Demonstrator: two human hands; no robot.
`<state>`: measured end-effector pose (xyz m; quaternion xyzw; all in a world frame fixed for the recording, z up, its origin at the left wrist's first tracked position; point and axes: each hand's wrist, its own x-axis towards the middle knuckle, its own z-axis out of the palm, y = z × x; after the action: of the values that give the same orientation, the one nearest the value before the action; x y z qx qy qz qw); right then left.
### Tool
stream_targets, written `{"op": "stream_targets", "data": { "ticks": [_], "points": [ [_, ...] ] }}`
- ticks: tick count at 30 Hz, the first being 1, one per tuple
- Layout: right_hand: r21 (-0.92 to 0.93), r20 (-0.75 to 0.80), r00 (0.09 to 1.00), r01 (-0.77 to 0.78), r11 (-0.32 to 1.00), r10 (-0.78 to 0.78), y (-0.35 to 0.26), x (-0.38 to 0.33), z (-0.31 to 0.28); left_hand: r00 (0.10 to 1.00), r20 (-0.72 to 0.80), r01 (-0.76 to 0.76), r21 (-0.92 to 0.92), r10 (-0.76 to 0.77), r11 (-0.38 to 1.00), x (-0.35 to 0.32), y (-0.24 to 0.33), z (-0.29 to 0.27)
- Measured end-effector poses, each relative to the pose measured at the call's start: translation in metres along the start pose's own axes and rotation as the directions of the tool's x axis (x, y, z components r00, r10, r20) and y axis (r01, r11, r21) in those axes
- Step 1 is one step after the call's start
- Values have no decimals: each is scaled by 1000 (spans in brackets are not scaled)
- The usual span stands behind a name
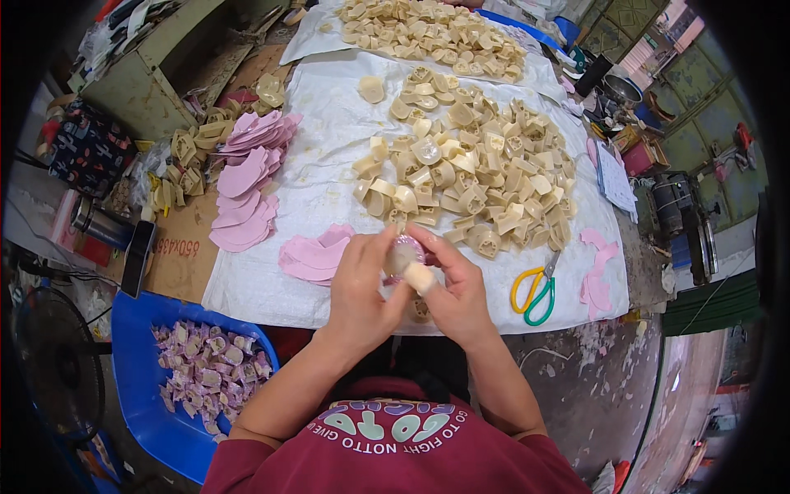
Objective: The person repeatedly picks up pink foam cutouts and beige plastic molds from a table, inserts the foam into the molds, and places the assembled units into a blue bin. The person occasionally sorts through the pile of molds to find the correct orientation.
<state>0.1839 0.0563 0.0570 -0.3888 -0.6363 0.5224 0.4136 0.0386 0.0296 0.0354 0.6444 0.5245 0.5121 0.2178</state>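
My left hand (358, 284) and my right hand (461, 288) meet at the table's near edge, fingers closed around a small shoe heel (403, 253) with pinkish-purple covering on it. Much of the heel is hidden behind the fingers. A pale wrap (420, 278) covers my right thumb. Just beyond my hands spreads a heap of bare beige heels (494, 177). Pink cut pieces (313, 257) lie flat beside my left hand, and overlapping stacks of pink pieces (245, 193) sit farther left. To the right of my right hand rest scissors (539, 290) with yellow and green handles.
White sheeting (317, 123) covers the table, with a second beige heap (436, 37) at the far end. Below the left edge stands a blue tub (136, 354) of purple-covered heels (214, 362). A fan (58, 362) is beside it. Pink scraps (597, 276) lie at right.
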Motion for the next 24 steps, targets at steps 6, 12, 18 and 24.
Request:
{"op": "stream_targets", "data": {
  "ticks": [6,12,18,24],
  "points": [
    [-97,51,947,322,942,-318,9,0,1,789,480,577,-793,-384,194,-1,20,-9],
    [73,172,961,207,976,-217,15,2,7,732,506,652,-714,-456,255,-7,7,-13],
    [-1,206,961,191,982,-187,28,-2,37,694,297,714,-167,-656,680,-31,-8,-79],
    [-390,143,973,226,893,-183,53,20,45,878,-269,476,580,-395,662,-122,-32,-209]
  ]
}}
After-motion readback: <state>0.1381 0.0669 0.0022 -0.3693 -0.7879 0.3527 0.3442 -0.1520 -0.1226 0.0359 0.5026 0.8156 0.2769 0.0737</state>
